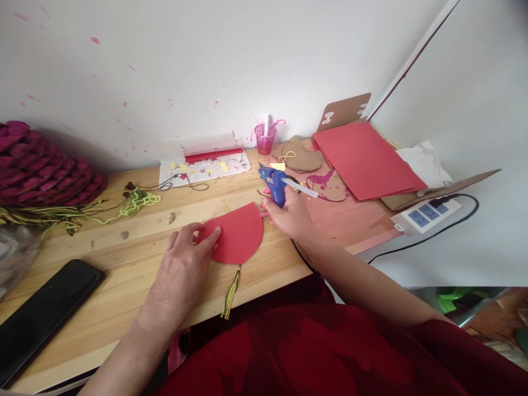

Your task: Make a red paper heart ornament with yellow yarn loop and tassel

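Observation:
My left hand (187,258) pinches the left side of a red rounded paper piece (238,236), thumb on top and the other fingers curled at its edge. A yellow and dark green yarn tassel (231,294) hangs from the lower edge of the paper toward the table's front. My right hand (289,214) is wrapped round a blue hot glue gun (275,184), just beyond the paper's upper right. The gun's nozzle points away to the upper left, and a whitish glue stick (303,188) juts out of its back. Some fingers of both hands are hidden.
A black phone (49,319) lies at the left, below green yarn (140,202) and a magenta woven basket (41,165). Star cutouts on white paper (206,170), a paint cup (265,138) and red sheets (367,159) line the back. A power strip (427,215) sits right.

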A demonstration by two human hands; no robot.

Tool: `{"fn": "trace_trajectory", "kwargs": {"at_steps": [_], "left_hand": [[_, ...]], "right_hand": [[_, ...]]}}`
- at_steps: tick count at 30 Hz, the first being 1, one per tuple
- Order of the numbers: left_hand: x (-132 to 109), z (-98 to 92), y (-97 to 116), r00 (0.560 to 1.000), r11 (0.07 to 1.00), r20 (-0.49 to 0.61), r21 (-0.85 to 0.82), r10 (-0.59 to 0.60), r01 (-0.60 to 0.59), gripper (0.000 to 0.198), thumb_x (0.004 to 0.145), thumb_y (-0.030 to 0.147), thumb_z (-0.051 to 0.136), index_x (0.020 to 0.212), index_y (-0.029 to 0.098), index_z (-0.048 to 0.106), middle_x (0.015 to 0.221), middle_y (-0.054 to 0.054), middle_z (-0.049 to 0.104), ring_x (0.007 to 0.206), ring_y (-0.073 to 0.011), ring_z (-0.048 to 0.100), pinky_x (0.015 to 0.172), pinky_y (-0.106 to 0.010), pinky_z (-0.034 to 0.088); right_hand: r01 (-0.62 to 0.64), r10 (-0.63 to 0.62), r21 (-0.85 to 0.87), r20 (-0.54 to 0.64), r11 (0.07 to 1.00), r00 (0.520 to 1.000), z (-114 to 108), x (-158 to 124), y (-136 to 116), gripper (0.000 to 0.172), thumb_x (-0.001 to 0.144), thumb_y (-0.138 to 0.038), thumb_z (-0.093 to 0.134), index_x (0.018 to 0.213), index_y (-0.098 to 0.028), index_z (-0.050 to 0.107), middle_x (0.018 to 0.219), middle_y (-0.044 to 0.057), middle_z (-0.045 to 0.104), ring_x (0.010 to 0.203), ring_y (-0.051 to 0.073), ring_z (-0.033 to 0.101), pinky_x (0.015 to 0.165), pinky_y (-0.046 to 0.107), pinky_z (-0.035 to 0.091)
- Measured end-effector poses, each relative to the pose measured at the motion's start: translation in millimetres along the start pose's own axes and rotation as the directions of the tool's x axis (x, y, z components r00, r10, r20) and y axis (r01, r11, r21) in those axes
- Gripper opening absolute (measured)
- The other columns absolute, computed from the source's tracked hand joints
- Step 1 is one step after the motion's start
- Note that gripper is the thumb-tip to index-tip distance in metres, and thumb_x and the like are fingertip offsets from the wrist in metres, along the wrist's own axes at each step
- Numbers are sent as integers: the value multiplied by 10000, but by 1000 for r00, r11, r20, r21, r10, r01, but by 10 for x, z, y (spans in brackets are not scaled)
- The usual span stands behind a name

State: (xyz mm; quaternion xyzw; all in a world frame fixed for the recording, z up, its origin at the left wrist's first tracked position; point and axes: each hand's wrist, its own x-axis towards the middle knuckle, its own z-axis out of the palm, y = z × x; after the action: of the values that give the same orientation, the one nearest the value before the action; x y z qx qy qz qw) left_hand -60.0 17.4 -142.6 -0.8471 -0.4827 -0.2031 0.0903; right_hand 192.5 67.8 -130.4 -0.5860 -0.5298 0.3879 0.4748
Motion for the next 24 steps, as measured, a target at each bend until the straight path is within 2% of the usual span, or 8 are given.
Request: {"fn": "trace_trajectory", "kwargs": {"at_steps": [3,5,8,10,12,15,18,24], "left_hand": [[15,-75,40,998,1000,64,26,6,-8,351,1025,209,435,1224,186,723,1219,-184,616,1032,-287,620,929,-494,568],[28,-115,68,995,999,101,39,11,-15,367,1001,145,427,1235,174,709,1297,-194,618,1114,-322,604,948,-518,558],[59,-136,88,991,999,130,11,28,-30,406,967,79,419,1249,189,690,1395,-169,613,1158,-334,597,960,-537,554],[85,-134,89,990,997,131,-46,60,-55,426,964,70,415,1288,182,667,1390,-163,629,1162,-323,599,977,-530,551],[111,-134,88,985,987,129,-121,117,-101,440,975,77,409,1345,152,635,1378,-170,640,1196,-319,583,1009,-515,540],[127,-140,85,961,961,176,-210,215,-177,460,999,100,413,1419,159,592,1403,-152,635,1261,-304,564,1067,-499,510],[91,-139,62,937,954,232,-210,262,-215,479,1016,115,407,1462,199,562,1470,-130,594,1326,-304,544,1080,-499,500],[-80,-159,28,908,931,260,-253,329,-264,513,1035,146,390,1529,248,482,1560,-94,520,1461,-300,441,1135,-514,466]], "right_hand": [[93,-90,66,-52,993,995,15,-19,-22,213,883,-332,642,1058,-234,572,985,45,718,821,197,748,793,403,652],[166,-162,145,-36,975,986,38,-57,-44,249,898,-372,646,1089,-237,562,984,47,712,868,204,747,837,411,646],[129,-179,260,175,957,968,89,-137,-56,307,906,-429,651,1128,-239,557,953,40,710,900,218,752,802,402,659],[110,-182,234,316,966,931,123,-178,-37,317,906,-443,655,1134,-237,577,969,46,717,929,231,749,828,426,657],[154,-203,159,369,975,907,153,-190,2,317,904,-436,662,1145,-239,602,1020,59,727,1000,253,733,893,462,639],[216,-232,85,352,973,907,185,-157,72,316,894,-418,674,1154,-245,621,1053,63,727,1112,287,695,946,492,614],[248,-263,88,338,965,904,202,-116,115,297,903,-389,659,1159,-247,614,1058,58,719,1148,288,679,976,503,596],[210,-242,126,348,970,906,216,-126,93,223,908,-342,649,1097,-237,597,1017,43,707,968,235,737,951,464,604]]}}
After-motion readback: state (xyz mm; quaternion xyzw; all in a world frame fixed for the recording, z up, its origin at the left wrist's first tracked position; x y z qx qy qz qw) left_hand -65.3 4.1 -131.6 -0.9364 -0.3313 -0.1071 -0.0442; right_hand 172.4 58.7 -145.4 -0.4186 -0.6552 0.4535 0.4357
